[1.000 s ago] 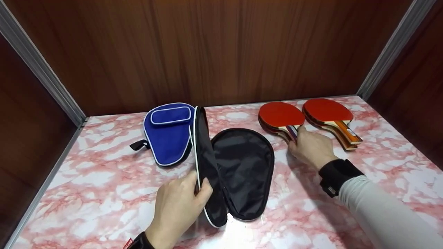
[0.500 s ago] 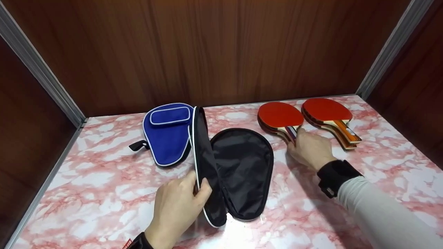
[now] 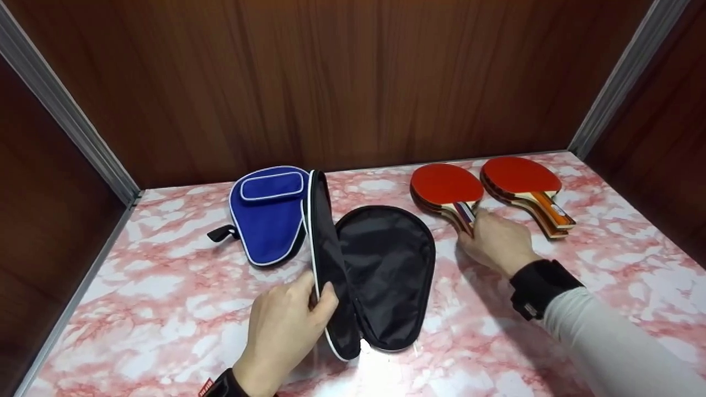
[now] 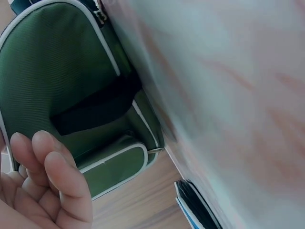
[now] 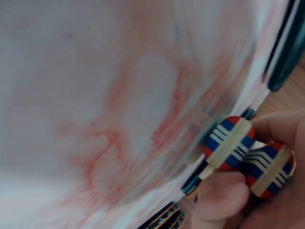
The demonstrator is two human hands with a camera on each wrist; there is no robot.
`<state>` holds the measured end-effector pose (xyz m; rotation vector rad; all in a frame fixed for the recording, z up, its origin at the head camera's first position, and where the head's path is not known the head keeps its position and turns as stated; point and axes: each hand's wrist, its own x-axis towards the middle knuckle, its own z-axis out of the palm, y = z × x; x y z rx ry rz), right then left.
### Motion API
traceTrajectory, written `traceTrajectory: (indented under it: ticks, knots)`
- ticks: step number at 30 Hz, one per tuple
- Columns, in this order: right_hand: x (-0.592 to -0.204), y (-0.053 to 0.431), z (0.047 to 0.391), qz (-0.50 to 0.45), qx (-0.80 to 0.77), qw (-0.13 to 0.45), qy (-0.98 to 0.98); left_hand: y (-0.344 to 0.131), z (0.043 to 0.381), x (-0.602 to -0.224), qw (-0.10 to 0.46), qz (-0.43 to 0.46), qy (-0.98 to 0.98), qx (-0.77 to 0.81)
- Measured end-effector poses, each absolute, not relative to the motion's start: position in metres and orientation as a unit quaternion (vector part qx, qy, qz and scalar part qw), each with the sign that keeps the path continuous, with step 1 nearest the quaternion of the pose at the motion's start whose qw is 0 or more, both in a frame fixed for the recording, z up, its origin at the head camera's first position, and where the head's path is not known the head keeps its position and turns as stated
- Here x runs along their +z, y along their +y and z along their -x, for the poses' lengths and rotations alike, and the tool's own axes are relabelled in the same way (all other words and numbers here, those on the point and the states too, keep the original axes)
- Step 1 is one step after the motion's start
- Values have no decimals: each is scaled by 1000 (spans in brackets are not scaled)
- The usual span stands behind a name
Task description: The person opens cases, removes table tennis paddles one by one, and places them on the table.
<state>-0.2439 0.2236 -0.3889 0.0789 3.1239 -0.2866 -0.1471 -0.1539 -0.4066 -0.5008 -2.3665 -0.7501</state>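
Observation:
An unzipped table tennis bat case [image 3: 389,275] lies with its black lining upward in the head view. My left hand [image 3: 287,325] pinches the raised half of that case by its white-piped edge, thumb on the lining side. Its green outside [image 4: 47,62], with a black strap and a pocket, fills the left wrist view's upper left, beside curled fingers. Over on the right, two stacked red table tennis bats [image 3: 445,183] rest on the table, and my right hand [image 3: 499,242] grips their handles. The right wrist view shows both striped handle ends [image 5: 231,143] between thumb and fingers.
A second stack of red bats [image 3: 521,173] with orange handles lies just right of the gripped ones. Left of the raised flap is a blue bat case [image 3: 270,226] with a black strap. Brown panels [image 3: 353,82] wall the marbled table [image 3: 149,320] at back and sides.

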Motion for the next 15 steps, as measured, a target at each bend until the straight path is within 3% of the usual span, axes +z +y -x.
traceTrajectory:
  ticks: [7,15]
  knots:
    - [-378,229,226,-19,-109,16,994,-131,148,-395,267,193,-899,-289]
    - [-385,230,203,29,-73,-96,992,-96,155,-387,270,223,-903,-251]
